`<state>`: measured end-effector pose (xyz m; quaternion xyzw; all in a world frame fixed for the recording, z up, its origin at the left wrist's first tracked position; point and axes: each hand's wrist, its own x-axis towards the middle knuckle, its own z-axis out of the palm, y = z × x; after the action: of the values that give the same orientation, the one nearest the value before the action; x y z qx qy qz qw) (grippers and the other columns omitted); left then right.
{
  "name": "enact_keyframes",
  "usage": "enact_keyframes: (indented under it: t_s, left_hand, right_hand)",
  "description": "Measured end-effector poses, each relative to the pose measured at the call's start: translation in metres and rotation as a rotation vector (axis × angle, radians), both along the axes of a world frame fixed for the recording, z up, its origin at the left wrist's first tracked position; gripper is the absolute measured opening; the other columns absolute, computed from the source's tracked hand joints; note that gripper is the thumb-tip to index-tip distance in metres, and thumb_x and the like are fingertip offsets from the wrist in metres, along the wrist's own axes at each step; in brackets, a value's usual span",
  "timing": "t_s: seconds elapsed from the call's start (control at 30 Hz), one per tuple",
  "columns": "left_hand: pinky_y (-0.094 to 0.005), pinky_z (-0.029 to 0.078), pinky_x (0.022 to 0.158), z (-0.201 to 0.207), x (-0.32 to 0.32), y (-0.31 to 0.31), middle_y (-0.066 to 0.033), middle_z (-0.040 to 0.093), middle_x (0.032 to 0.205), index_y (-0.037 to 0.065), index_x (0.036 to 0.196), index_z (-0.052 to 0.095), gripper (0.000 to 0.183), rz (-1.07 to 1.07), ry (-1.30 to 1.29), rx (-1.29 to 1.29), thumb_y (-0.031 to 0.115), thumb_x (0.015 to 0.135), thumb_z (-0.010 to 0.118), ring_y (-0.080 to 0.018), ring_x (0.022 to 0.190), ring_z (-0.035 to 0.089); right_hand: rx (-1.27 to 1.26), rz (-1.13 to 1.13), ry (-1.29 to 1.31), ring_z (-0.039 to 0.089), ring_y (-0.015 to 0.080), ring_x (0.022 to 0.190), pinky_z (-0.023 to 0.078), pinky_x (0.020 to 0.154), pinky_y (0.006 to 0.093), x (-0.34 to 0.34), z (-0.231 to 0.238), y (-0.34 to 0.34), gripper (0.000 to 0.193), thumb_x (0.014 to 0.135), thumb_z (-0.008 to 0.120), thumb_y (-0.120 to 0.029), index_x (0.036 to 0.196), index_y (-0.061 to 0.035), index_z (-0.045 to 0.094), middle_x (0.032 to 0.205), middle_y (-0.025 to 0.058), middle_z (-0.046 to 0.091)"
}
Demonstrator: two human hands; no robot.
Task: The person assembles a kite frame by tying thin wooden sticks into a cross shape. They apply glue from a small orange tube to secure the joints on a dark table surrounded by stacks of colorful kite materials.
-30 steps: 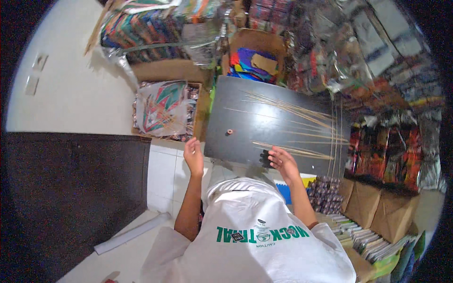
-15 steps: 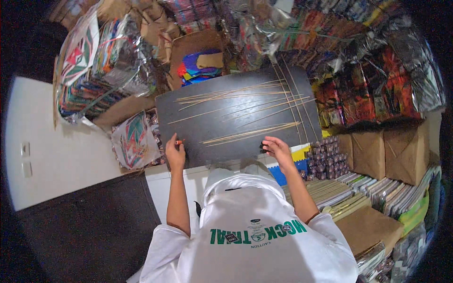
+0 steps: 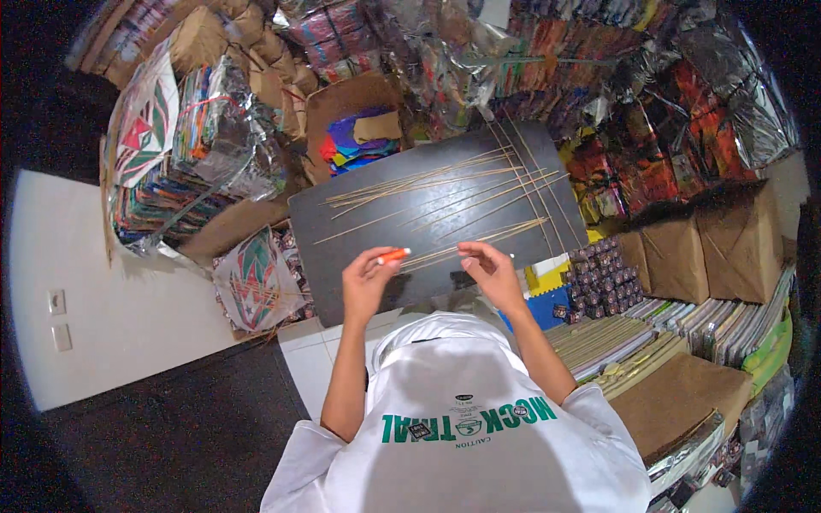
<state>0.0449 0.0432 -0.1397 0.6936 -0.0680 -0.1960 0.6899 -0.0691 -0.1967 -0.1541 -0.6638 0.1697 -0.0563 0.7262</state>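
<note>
The left hand (image 3: 366,278) pinches an orange tube (image 3: 395,256) over the dark table (image 3: 329,278).
The tube's length runs sideways, its free end toward the right hand (image 3: 493,272), which stands apart, thumb and fingers parted, seemingly empty.

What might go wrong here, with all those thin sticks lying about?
The left hand pinches a small orange-and-white item, which might slip and roll across the dark tabletop. The right hand is close to the nearest sticks, so a brush could scatter them. Toward the right end, long sticks cross others, so one nudge might shift several.
</note>
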Motion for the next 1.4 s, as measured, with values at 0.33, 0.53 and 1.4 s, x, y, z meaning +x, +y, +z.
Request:
enact_keyframes:
  t_s: [0.33, 0.53, 1.4]
  left_hand:
    - [-0.0285, 0.059, 0.09, 0.066, -0.029, 0.019, -0.0135, 0.074, 0.112, -0.002, 0.12, 0.069, 0.031, -0.106, 0.021, -0.1, 0.001, 0.09, 0.076, -0.0174, 0.104, 0.071]
    - [-0.028, 0.058, 0.093, 0.08, -0.028, 0.05, -0.0129, 0.074, 0.115, -0.004, 0.121, 0.068, 0.029, -0.12, -0.053, 0.01, 0.0, 0.092, 0.073, -0.017, 0.104, 0.071]
    - [-0.0259, 0.055, 0.088, 0.096, -0.051, 0.126, -0.0092, 0.074, 0.109, -0.002, 0.114, 0.07, 0.022, -0.01, 0.035, 0.153, -0.001, 0.092, 0.072, -0.0132, 0.099, 0.07]
  right_hand:
    - [-0.495, 0.225, -0.348, 0.069, 0.026, 0.104, 0.053, 0.091, 0.0373, 0.032, 0.098, 0.064, 0.029, 0.087, 0.072, -0.004, 0.116, -0.0029, 0.073, 0.11, 0.0137, 0.073]
    - [-0.541, 0.192, -0.249, 0.071, 0.0295, 0.096, 0.055, 0.084, 0.0381, 0.032, 0.097, 0.092, 0.016, 0.092, 0.069, -0.009, 0.105, -0.0013, 0.073, 0.1, 0.0146, 0.073]
    - [-0.947, -0.084, 0.332, 0.066, 0.0431, 0.089, 0.051, 0.079, 0.0462, -0.118, -0.024, -0.1, 0.017, 0.1, 0.057, -0.013, 0.1, 0.0028, 0.061, 0.095, 0.0259, 0.067]
